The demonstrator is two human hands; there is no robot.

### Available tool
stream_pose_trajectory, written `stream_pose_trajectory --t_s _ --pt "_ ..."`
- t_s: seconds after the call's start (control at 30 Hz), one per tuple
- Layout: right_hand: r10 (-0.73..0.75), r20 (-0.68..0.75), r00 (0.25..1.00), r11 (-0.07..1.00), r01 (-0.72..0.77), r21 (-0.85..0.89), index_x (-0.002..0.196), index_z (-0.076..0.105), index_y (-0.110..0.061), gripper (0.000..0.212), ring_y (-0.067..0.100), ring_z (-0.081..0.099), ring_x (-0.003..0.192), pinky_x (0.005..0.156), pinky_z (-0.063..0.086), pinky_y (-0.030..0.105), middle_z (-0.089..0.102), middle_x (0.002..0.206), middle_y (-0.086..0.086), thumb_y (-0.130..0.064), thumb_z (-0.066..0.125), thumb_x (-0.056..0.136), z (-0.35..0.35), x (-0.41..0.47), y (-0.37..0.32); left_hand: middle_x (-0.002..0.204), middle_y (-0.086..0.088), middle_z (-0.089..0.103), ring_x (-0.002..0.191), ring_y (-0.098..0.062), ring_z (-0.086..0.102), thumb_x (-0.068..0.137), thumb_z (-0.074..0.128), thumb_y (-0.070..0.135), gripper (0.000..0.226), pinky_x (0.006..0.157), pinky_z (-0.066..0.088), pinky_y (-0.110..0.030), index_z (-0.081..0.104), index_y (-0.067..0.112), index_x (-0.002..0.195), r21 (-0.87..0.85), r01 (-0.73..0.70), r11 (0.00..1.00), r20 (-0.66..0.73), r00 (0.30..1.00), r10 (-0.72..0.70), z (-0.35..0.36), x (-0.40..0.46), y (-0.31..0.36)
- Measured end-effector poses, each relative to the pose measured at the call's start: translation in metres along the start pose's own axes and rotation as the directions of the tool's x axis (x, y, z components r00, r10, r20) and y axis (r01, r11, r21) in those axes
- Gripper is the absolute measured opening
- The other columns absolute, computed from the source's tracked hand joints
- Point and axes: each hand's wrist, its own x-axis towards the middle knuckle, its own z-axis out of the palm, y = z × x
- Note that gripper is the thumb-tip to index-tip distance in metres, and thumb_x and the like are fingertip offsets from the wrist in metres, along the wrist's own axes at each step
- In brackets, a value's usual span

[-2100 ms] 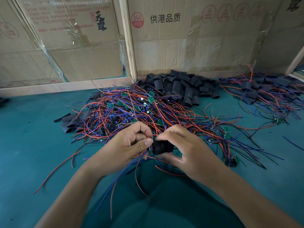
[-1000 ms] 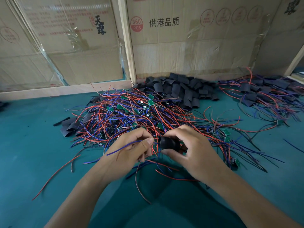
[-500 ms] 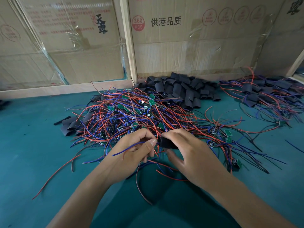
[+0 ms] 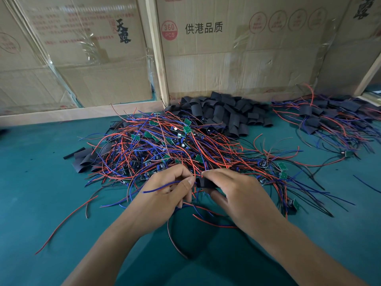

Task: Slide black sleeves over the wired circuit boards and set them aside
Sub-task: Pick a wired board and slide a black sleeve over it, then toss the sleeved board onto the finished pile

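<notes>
Pinching short black sleeve [image 4: 204,182] with right hand [image 4: 237,195]; left hand [image 4: 165,195] gripping wires [image 4: 162,185]

- Printed in black on the right cardboard box [image 4: 237,65]: "供港品质".
- Beside it, inside a red circle [image 4: 169,30]: "360 PCS".
- On the left cardboard box [image 4: 99,79], brush-style black characters "天露"; faint red lines of print beside them, unreadable.

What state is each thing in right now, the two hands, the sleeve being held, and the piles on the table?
left hand: pinching wires
right hand: gripping a black sleeve
black sleeve: held between both hands
pile of wired boards: tangled, unsleeved
pile of empty sleeves: loose heap by the cardboard
sleeved boards: set aside at far right
</notes>
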Motion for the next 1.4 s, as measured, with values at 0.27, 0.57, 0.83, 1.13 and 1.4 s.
stream_pose_trajectory --t_s 0.27,0.57,0.83,1.13,1.4 --pt "0.006 0.026 1.000 0.999 -0.005 -0.048 0.121 0.065 -0.015 0.028 0.021 0.066 0.098 0.076 0.054 0.041 0.069 0.109 -0.004 -0.016 0.067 0.093 0.001 0.000 -0.001 0.069 0.000 0.065 0.055 -0.008 0.053 0.103 0.051 0.022 0.028 0.055 0.040 -0.014 0.053 0.029 0.077 0.103 -0.010 0.995 -0.033 0.999 0.014 0.004 -0.001 -0.002" --pt "0.013 0.085 0.996 0.999 -0.008 -0.054 0.120 0.063 -0.022 0.023 0.018 0.062 0.098 0.081 0.048 0.036 0.065 0.107 -0.007 -0.032 0.050 0.104 -0.002 0.000 -0.001 0.067 -0.001 0.060 0.054 -0.013 0.046 0.103 0.052 0.023 0.021 0.055 0.039 -0.022 0.053 0.023 0.082 0.149 -0.084 0.985 -0.023 0.996 0.088 0.008 -0.002 -0.003" --pt "0.035 -0.066 0.997 0.978 -0.047 -0.203 0.101 0.074 -0.020 0.019 0.023 0.069 0.083 0.063 0.054 0.041 0.073 0.091 -0.005 -0.035 0.067 0.092 -0.028 0.008 0.014 0.072 0.003 0.058 0.060 -0.020 0.049 0.088 0.057 0.058 0.029 0.059 0.042 -0.028 0.059 0.030 0.094 0.136 -0.113 0.984 -0.071 0.990 0.123 -0.001 0.001 -0.016" --pt "0.253 -0.076 0.964 0.532 -0.205 -0.821 0.103 0.069 -0.009 0.024 0.031 0.059 0.096 0.058 0.034 0.031 0.047 0.087 0.006 -0.031 0.059 0.098 -0.113 0.080 0.113 0.067 0.007 0.056 0.057 -0.009 0.047 0.094 0.052 0.054 0.020 0.053 0.032 -0.022 0.055 0.034 0.088 0.450 -0.099 0.887 -0.029 0.992 0.126 -0.001 0.003 -0.026" --pt "0.472 -0.244 0.847 0.284 -0.408 -0.868 0.093 0.074 -0.004 0.015 0.038 0.070 0.087 0.063 0.042 0.034 0.068 0.089 0.015 0.002 0.063 0.083 -0.174 0.128 0.195 0.066 0.009 0.056 0.055 -0.012 0.047 0.095 0.054 0.051 0.020 0.052 0.033 -0.021 0.057 0.034 0.085 0.462 -0.106 0.881 -0.044 0.989 0.142 -0.004 0.003 -0.029"
